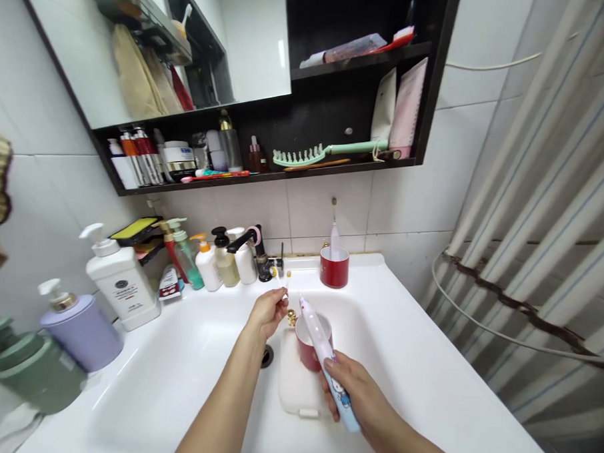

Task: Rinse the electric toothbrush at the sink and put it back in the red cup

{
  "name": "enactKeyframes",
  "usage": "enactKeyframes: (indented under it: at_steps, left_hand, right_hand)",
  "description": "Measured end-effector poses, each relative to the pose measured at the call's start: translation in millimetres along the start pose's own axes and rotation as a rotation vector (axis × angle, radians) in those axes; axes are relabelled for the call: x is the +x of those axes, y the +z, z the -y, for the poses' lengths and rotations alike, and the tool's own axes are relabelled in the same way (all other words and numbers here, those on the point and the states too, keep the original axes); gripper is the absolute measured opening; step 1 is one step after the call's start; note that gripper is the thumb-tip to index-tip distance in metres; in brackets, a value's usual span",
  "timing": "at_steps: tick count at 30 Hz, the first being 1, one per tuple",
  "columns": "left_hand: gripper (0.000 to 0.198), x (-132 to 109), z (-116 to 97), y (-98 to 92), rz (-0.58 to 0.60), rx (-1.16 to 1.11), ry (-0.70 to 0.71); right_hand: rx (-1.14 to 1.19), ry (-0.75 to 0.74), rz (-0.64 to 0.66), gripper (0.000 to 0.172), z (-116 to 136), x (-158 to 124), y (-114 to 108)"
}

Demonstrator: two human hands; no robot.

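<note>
My right hand [356,391] is wrapped round the handle of an electric toothbrush [316,333], pink-white above and light blue below with a cartoon figure. A thin pin shows at its upper end, with no brush head on it. My left hand [270,311] pinches a small white toothbrush head [287,284] with a yellowish tip, a short way left of the pin and apart from it. Behind the handle, a red cup [306,353] with a white inside stands in the sink by a white plastic case [292,387]; the handle partly hides the cup.
A second red cup [334,273] holding a pink toothbrush [335,242] stands on the back ledge of the white sink [412,355]. A black faucet [260,252] and several pump bottles [121,281] line the left and back. Above hangs a dark cabinet [322,119].
</note>
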State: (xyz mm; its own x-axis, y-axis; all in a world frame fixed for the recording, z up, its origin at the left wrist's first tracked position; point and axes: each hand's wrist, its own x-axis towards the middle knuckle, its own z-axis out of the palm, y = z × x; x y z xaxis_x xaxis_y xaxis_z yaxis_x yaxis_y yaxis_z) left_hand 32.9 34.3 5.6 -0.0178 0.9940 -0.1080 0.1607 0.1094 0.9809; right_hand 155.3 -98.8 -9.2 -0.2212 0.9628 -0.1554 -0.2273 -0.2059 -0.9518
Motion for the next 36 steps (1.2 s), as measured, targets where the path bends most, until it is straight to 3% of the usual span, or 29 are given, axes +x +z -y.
enactKeyframes:
  at_steps: [4,7,23,36]
  left_hand:
    - [0.016,-32,2,-17.7,0.057,-0.687,-0.148]
    - [0.013,-41,3,-21.1,0.071,-0.844,-0.171]
    - [0.007,-41,11,-8.2,0.089,-0.909,-0.086]
    - [0.010,-45,14,10.3,0.117,-0.801,-0.032]
  right_hand:
    - [-0.033,0.033,0.097,0.025,-13,-5,15]
    - [-0.057,0.051,0.108,0.030,-20,-6,23]
    - [-0.037,0.069,0.082,0.031,-23,-4,21]
    - [-0.067,0.011,-0.010,0.031,-26,-2,22]
